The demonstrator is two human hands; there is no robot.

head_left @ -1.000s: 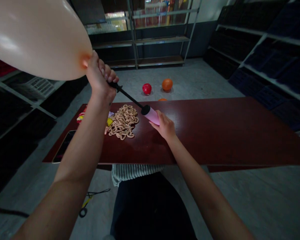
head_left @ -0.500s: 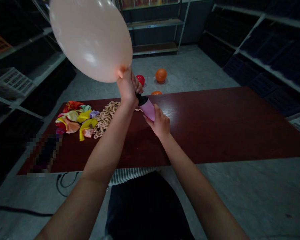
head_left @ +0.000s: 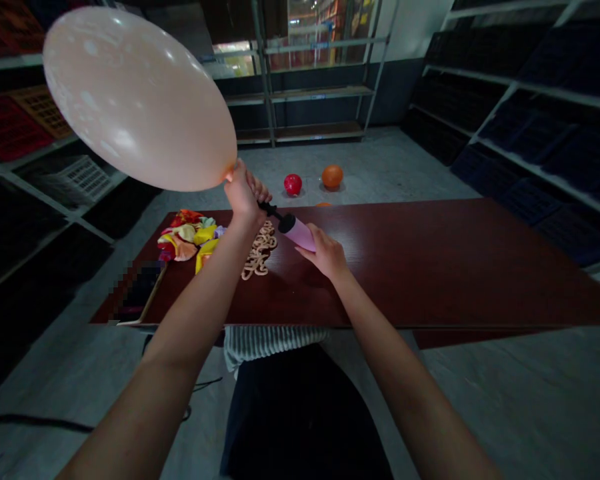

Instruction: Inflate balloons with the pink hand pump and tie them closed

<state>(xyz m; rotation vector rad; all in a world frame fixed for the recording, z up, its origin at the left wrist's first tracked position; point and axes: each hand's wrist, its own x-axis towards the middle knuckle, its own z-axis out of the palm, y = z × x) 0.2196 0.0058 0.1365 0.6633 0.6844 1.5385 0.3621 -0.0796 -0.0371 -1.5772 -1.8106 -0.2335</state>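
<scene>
A big peach balloon [head_left: 137,100] floats at upper left, its neck pinched on the black nozzle end of a hand pump by my left hand [head_left: 243,193], which is closed round both. My right hand [head_left: 325,253] grips the pink barrel of the pump [head_left: 300,233] just above the dark red table [head_left: 430,260]. A short stretch of the black rod shows between the two hands. Under my left forearm lies a pile of beige loops [head_left: 260,250], partly hidden.
A heap of limp coloured balloons [head_left: 187,237] lies at the table's left end, beside a blurred-out flat object [head_left: 140,293]. A red balloon [head_left: 293,185] and an orange balloon [head_left: 333,177] sit on the floor beyond. Metal shelves line both sides and the back.
The pump rod went from drawn out to pushed in, and now shows a little again. The balloon has grown slightly and swung with my head's movement.
</scene>
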